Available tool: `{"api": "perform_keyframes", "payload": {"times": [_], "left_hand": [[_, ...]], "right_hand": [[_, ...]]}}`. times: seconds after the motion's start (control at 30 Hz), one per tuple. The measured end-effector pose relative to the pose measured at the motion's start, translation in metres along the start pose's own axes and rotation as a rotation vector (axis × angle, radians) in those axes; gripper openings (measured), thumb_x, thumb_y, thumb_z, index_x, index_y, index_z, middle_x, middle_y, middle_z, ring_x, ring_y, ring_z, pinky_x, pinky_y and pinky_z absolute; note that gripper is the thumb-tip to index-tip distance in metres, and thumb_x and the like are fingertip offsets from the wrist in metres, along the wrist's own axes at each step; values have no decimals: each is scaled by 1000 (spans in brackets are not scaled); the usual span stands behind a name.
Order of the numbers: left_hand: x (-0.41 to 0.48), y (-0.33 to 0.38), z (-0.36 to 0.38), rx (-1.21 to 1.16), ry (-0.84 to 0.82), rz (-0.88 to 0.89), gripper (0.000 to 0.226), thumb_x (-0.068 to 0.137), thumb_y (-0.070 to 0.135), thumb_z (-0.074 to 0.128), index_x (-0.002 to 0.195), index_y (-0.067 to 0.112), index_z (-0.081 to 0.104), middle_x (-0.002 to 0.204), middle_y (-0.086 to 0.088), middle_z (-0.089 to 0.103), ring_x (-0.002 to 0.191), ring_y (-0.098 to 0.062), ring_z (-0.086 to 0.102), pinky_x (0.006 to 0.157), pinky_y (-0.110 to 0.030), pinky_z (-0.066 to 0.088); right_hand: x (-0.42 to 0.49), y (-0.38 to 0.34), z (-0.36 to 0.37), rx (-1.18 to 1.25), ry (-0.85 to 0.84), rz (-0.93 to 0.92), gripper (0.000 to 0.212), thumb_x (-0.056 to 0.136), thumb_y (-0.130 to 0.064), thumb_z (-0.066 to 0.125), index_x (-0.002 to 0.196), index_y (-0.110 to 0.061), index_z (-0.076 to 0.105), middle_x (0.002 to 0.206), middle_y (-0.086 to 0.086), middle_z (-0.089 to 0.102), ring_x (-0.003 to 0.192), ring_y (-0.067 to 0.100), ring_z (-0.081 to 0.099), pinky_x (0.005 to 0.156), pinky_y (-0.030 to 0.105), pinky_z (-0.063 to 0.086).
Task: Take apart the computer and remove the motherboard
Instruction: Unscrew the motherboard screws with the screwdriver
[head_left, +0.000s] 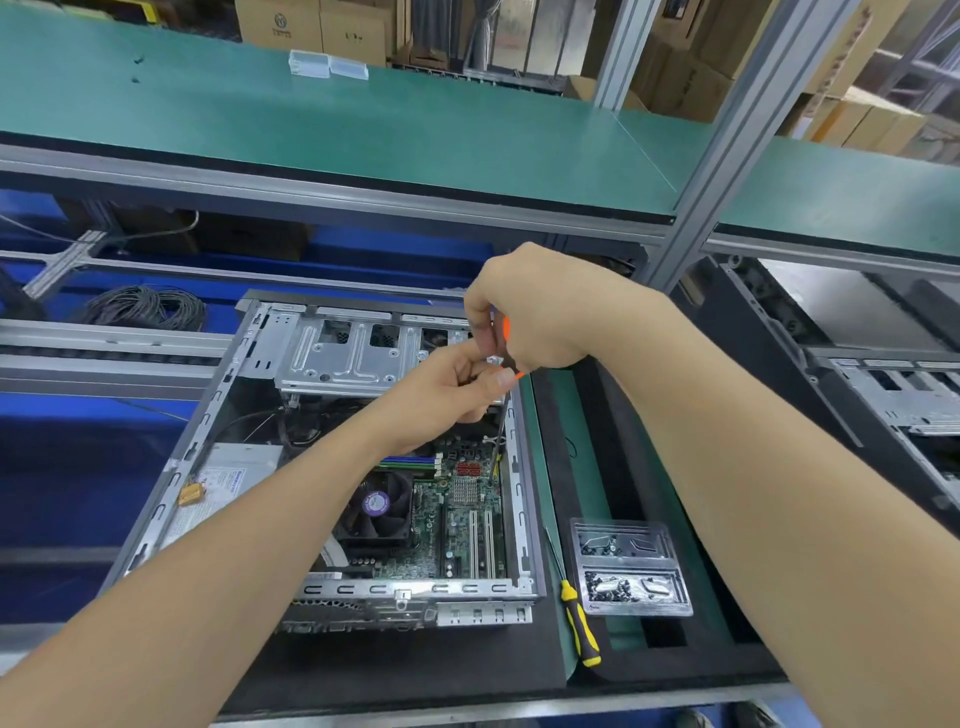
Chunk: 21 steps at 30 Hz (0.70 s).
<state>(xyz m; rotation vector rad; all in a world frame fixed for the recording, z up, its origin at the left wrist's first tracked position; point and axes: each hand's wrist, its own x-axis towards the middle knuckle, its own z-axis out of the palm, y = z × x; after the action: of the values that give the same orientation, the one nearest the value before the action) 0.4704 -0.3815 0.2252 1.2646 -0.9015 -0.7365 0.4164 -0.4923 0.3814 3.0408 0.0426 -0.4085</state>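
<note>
Two grips share one orange-handled screwdriver (497, 441): my right grip (524, 317) is curled round the handle top, and my left grip (457, 389) pinches it just below. The tip meets the motherboard (467, 530), seated inside the open computer case (415, 590). A yellow-handled screwdriver (579, 623) and a screw tray (628, 569) lie to the case's right.

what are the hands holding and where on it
An orange-handled screwdriver: the right hand grips its handle, the left hand pinches the handle's lower end.
</note>
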Motion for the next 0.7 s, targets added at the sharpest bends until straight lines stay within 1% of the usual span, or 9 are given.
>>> {"api": "perform_keyframes", "payload": {"times": [0.1,0.23,0.3,0.4,0.43,0.5,0.57,0.63,0.7], "left_hand": [[2,1,-2,22,-11,8,29,107,18,52,105,41,70,68,7,23,57,-13,18,55,-30,17],[1,0,-2,35,-4,3,31,106,18,53,93,41,69,68,6,24,57,-13,19,54,-27,20],[1,-1,-3,51,12,6,25,107,16,53,95,32,67,66,12,28,57,-12,19,54,-25,21],[4,-3,-4,39,37,8,32,107,12,51,96,37,69,66,12,28,54,-10,21,54,-25,23],[3,-4,-5,26,43,16,39,107,13,52,90,44,68,66,11,28,53,-8,22,53,-24,25],[3,-6,-7,38,59,38,35,104,18,56,88,47,65,68,7,29,54,-8,23,53,-23,27],[4,-8,-7,36,95,39,12,101,23,63,102,35,62,69,0,30,55,-11,24,53,-24,27],[5,-12,-11,33,162,29,17,98,27,70,109,24,58,67,3,35,54,-10,26,52,-22,29],[3,-17,-15,50,195,31,12,97,27,71,102,28,60,66,6,36,54,-10,26,51,-21,30]], "right_hand": [[1,-2,-1,-8,-34,-2,29,82,0,71,96,-26,68,79,-9,61,79,17,62,54,26,43],[0,-2,-1,3,-62,-3,21,82,-12,71,98,-25,67,92,-3,70,87,22,68,70,35,58],[0,-2,3,4,42,18,17,86,-33,71,97,-22,64,94,-1,65,87,24,64,70,37,56],[3,-9,18,-35,339,220,45,93,-57,64,90,-14,50,77,1,41,74,28,48,64,37,40],[5,-11,23,-5,403,270,46,95,-58,63,89,-15,46,74,0,34,72,27,45,63,36,37],[11,-12,30,75,416,272,39,96,-45,67,90,-13,46,75,2,37,73,29,49,62,35,39],[15,-9,32,156,378,195,24,91,-27,71,98,-12,53,89,7,53,81,29,57,65,37,47],[14,-4,31,264,371,110,26,84,-21,73,104,-14,58,97,4,62,86,27,61,67,37,52],[13,-3,35,374,385,31,28,78,-21,76,101,-15,62,91,2,65,83,25,62,66,35,50]]}}
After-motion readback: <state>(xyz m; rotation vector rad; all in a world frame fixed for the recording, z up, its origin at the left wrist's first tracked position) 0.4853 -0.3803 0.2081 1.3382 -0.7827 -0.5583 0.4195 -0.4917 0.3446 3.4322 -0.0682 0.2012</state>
